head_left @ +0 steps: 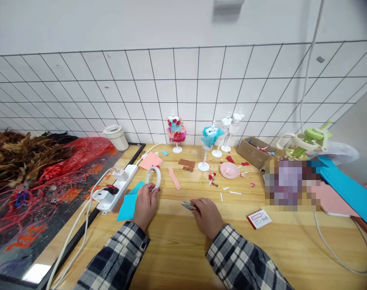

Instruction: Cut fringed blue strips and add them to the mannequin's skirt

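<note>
My left hand (146,204) is closed on a roll of white tape (158,175), held upright by its lower edge. Bright blue paper (127,206) lies beside and partly beneath that hand. Low over the wood, my right hand (208,215) grips a small pair of thread snips (187,205), their blades pointing left. Farther back, a mini dress form (209,139) wears blue ruffles, and another dress form (176,129) is covered in pink, red and blue ruffles. Two bare white dress forms (236,117) stand behind, to the right.
A white power strip (123,188) with cords lies at left. Pink paper (152,160), brown scraps (186,164) and a pink bowl (229,170) sit mid-table. A cardboard box (252,154), a green-lidded bottle (310,141) and a small red-and-white packet (259,219) are on the right.
</note>
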{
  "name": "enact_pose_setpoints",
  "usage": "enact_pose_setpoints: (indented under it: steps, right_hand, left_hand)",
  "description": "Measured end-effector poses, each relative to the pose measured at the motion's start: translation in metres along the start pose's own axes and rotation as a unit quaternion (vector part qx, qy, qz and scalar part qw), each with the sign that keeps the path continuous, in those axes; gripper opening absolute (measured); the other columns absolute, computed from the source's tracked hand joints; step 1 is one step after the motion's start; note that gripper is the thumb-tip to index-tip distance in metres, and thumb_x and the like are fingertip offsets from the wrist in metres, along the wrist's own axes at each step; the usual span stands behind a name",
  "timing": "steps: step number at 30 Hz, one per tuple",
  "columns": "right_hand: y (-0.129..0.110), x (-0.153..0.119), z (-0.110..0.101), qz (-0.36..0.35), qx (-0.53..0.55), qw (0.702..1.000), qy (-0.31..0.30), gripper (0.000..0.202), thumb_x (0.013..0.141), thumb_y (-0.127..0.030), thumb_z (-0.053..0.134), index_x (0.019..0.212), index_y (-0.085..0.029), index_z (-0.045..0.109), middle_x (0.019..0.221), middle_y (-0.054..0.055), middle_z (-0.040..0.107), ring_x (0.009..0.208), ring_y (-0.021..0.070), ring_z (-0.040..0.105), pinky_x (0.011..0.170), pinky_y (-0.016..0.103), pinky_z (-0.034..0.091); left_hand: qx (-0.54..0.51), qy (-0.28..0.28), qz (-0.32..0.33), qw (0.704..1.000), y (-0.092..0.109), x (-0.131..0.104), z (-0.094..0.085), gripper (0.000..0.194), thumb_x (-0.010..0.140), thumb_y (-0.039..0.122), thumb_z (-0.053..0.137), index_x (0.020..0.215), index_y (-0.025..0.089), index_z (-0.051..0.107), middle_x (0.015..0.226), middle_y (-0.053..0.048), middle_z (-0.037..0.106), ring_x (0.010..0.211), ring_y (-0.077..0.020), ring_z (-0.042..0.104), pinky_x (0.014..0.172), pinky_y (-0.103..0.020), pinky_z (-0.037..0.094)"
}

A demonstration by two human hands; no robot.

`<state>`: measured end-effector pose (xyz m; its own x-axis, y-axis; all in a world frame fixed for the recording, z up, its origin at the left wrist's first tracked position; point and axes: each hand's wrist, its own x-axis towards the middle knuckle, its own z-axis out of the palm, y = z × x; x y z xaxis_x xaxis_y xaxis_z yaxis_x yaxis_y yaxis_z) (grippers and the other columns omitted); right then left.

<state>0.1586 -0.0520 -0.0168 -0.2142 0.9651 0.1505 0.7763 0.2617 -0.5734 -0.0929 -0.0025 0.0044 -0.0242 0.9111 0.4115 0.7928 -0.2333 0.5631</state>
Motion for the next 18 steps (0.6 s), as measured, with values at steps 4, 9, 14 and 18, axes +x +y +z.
enact_pose_setpoints:
  steps: [4, 9, 14, 18]
  right_hand:
    - [-0.001, -0.001, 0.004, 0.0, 0.035, 0.999, 0.006, 0.04, 0.082, -0.003, 0.055, 0.115, -0.021, 0.069, 0.098, 0.007, 0.067, 0.095, 0.0217, 0.058, 0.087, 0.034, 0.046]
    - [-0.005, 0.0, 0.0, -0.009, 0.076, 0.997, 0.028, 0.034, 0.087, -0.005, 0.048, 0.104, -0.022, 0.072, 0.103, 0.007, 0.067, 0.098, 0.0199, 0.06, 0.087, 0.032, 0.047]
    - [-0.009, 0.001, -0.004, 0.018, 0.115, 0.993, 0.002, 0.035, 0.09, -0.008, 0.042, 0.115, -0.021, 0.062, 0.096, 0.002, 0.072, 0.09, 0.0181, 0.064, 0.083, 0.033, 0.049]
    - [-0.006, 0.001, -0.003, -0.016, 0.095, 0.994, 0.05, 0.036, 0.089, -0.015, 0.048, 0.124, -0.016, 0.056, 0.112, 0.008, 0.068, 0.104, 0.0207, 0.06, 0.093, 0.036, 0.048]
  left_hand:
    - [-0.063, 0.018, 0.004, 0.998, 0.003, -0.009, 0.0, 0.029, 0.095, 0.036, 0.041, 0.114, 0.017, 0.052, 0.103, -0.01, 0.069, 0.106, -0.0239, 0.063, 0.096, -0.039, 0.046]
    - [-0.062, 0.031, 0.047, 0.996, -0.002, -0.014, 0.004, 0.031, 0.094, 0.035, 0.045, 0.117, 0.018, 0.056, 0.104, -0.008, 0.071, 0.108, -0.025, 0.063, 0.096, -0.04, 0.047]
    - [-0.026, 0.024, 0.099, 0.994, -0.01, -0.008, 0.007, 0.043, 0.093, 0.033, 0.046, 0.132, 0.015, 0.047, 0.112, -0.012, 0.07, 0.117, -0.0271, 0.058, 0.101, -0.042, 0.043]
    - [0.06, -0.039, 0.158, 0.985, -0.01, 0.001, 0.007, 0.032, 0.093, 0.028, 0.043, 0.116, 0.016, 0.061, 0.114, -0.012, 0.07, 0.107, -0.0276, 0.062, 0.094, -0.041, 0.045]
